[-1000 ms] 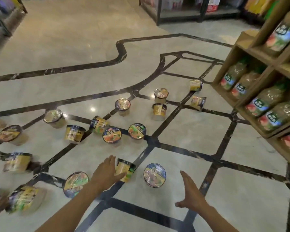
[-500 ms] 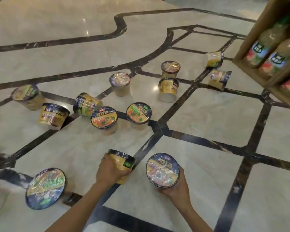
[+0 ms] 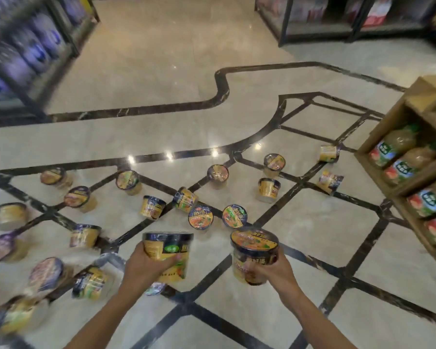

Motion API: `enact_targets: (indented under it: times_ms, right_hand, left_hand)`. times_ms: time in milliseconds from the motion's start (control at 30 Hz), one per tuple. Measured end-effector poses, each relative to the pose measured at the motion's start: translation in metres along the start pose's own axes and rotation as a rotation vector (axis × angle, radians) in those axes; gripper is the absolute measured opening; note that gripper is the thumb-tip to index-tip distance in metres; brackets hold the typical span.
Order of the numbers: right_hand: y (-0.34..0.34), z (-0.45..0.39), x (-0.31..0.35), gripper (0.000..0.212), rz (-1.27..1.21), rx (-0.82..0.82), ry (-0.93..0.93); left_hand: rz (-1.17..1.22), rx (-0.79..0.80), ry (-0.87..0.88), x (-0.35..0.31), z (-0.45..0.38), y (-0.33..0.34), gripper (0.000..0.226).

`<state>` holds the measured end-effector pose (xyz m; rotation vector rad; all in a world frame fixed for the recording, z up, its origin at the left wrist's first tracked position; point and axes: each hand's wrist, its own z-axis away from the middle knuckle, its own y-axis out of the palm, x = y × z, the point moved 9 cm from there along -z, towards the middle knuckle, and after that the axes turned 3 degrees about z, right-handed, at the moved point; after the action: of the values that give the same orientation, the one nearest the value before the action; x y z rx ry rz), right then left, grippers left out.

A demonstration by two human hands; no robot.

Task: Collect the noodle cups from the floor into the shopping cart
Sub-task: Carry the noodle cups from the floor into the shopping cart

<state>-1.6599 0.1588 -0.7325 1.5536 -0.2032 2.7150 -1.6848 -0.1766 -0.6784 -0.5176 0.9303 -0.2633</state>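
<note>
My left hand (image 3: 142, 269) grips a yellow noodle cup with a dark rim (image 3: 168, 250), lifted off the floor. My right hand (image 3: 275, 272) grips a second noodle cup (image 3: 253, 250) with an orange lid, also held in the air. Several more noodle cups lie scattered on the marble floor, among them two with orange lids (image 3: 200, 217) (image 3: 234, 215) just beyond my hands, one on its side (image 3: 185, 199), and others off to the left (image 3: 84, 235). No shopping cart is in view.
A wooden shelf (image 3: 398, 187) of bagged goods stands at the right edge. Dark metal shelving (image 3: 285, 28) runs along the back right and a blurred rack (image 3: 28, 56) at the back left. The marble floor (image 3: 161, 71) has black inlaid lines.
Both hands closed round their cups on the floor and have raised them. The camera has tilted up, bringing the aisle and back shelves into view.
</note>
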Motion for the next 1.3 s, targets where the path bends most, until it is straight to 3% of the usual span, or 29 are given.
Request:
enact_targets:
  times_ms: [133, 300, 433, 533, 700, 767, 833, 933, 1033, 1133, 1200, 1300]
  right_hand:
    - [0.026, 0.063, 0.141, 0.123, 0.092, 0.158, -0.023]
    - [0.078, 0.159, 0.302, 0.114, 0.235, 0.421, -0.08]
    - [0.14, 0.231, 0.384, 0.099, 0.31, 0.676, -0.188]
    - [0.187, 0.279, 0.404, 0.107, 0.391, 0.811, -0.244]
    - [0.266, 0.396, 0.406, 0.107, 0.511, 1.074, -0.332]
    - [0.301, 0.458, 0.402, 0.094, 0.565, 1.215, -0.36]
    - [0.333, 0.529, 0.393, 0.078, 0.59, 1.348, -0.392]
    - [0.373, 0.651, 0.366, 0.08, 0.629, 1.558, -0.445]
    - [0.396, 0.786, 0.319, 0.08, 0.658, 1.776, -0.486]
    - [0.4, 0.92, 0.249, 0.104, 0.704, 1.937, -0.516]
    - [0.385, 1.014, 0.19, 0.112, 0.716, 2.073, -0.474]
    - [0.326, 1.152, 0.107, 0.101, 0.761, 2.273, -0.425]
  left_hand:
    - [0.132, -0.12, -0.009, -0.078, 0.091, -0.125, 0.066]
    - [0.214, -0.298, -0.01, -0.139, 0.22, -0.269, 0.059]
    - [0.339, -0.462, -0.066, -0.129, 0.315, -0.341, 0.06]
    - [0.482, -0.587, -0.083, -0.101, 0.385, -0.374, 0.049]
    - [0.676, -0.818, -0.139, -0.042, 0.521, -0.418, 0.055]
    - [0.755, -0.946, -0.145, -0.012, 0.59, -0.432, 0.049]
    - [0.803, -1.081, -0.157, 0.021, 0.667, -0.441, 0.06]
    - [0.891, -1.285, -0.212, 0.081, 0.789, -0.435, 0.066]
    - [0.951, -1.495, -0.285, 0.139, 0.924, -0.407, 0.062]
    - [0.974, -1.709, -0.362, 0.182, 1.062, -0.356, 0.066]
    - [0.945, -1.828, -0.43, 0.2, 1.154, -0.313, 0.04]
    - [0.929, -2.004, -0.563, 0.224, 1.286, -0.24, 0.041]
